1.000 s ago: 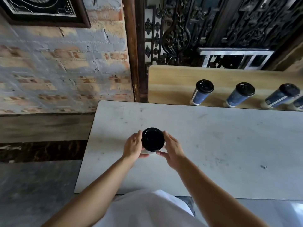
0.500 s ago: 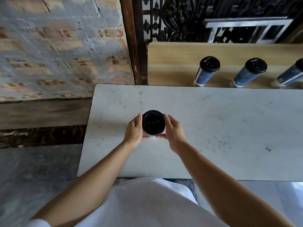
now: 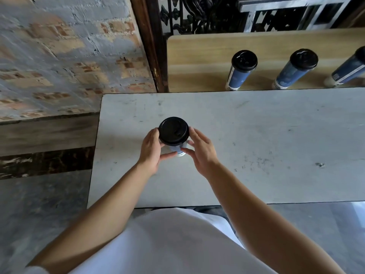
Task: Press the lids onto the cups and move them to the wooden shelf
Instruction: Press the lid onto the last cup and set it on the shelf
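Observation:
A blue paper cup with a black lid (image 3: 173,131) stands on the pale stone table (image 3: 256,139), near its left end. My left hand (image 3: 151,151) wraps the cup's left side and my right hand (image 3: 201,150) its right side, thumbs meeting at the cup's base. The cup body is mostly hidden under the lid and my fingers. On the wooden shelf (image 3: 197,62) behind the table stand three lidded blue cups: one (image 3: 242,69) at the middle, a second (image 3: 296,68) to its right, a third (image 3: 349,71) cut off by the frame's right edge.
A brick wall (image 3: 69,56) rises left of the table, with a dark wooden post (image 3: 150,44) beside the shelf. Black ironwork (image 3: 197,14) and a white frame (image 3: 286,12) stand behind the shelf. My white shirt fills the bottom of the view.
The camera has tilted down, so the scene sits higher in view. My hands have slid lower on the cup, showing more of its blue side under the lid.

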